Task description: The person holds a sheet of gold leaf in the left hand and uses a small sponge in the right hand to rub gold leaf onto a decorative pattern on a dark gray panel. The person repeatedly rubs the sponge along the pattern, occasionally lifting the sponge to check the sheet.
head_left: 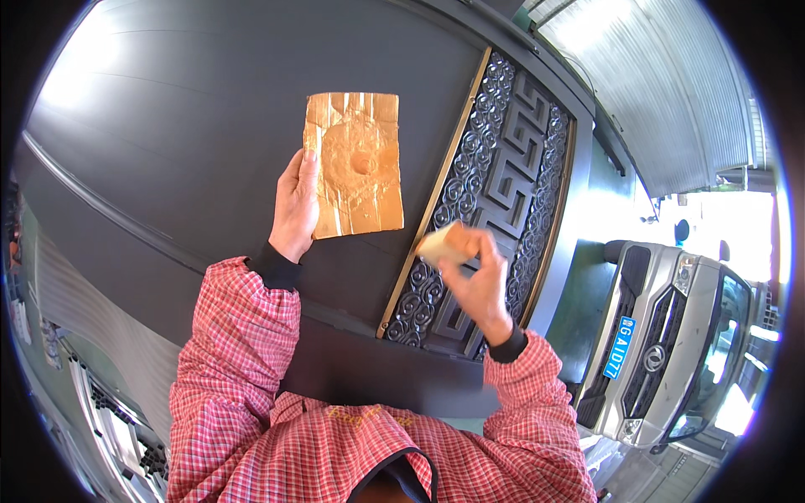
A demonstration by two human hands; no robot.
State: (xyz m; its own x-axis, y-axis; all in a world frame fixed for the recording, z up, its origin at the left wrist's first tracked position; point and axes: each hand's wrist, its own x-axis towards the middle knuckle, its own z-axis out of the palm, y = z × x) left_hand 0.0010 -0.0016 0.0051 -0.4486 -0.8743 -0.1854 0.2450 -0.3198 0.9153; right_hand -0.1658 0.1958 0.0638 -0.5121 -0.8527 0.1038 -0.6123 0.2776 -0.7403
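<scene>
My left hand (pixel 295 203) grips a rectangular piece of cardboard (pixel 381 205) by its left edge, thumb on the front. Gold paint coats the cardboard, with a rough round smear and a darker blob near its middle. To the right, my right hand (pixel 481 285) pinches a small sponge (pixel 446 245), pale with gold-brown on one side and smeared by motion. The sponge is over the gold edging strip (pixel 454 152) of a dark grey door panel (pixel 218 75); whether it touches cannot be told. Beside that strip runs a black relief panel (pixel 511 172) with scrolls and an angular key pattern.
A silver vehicle (pixel 671 335) with a blue plate stands at the right. Corrugated metal sheeting (pixel 654 92) is at the upper right. Metal frames or profiles (pixel 113 427) lie at the lower left. The dark panel spans the space before me.
</scene>
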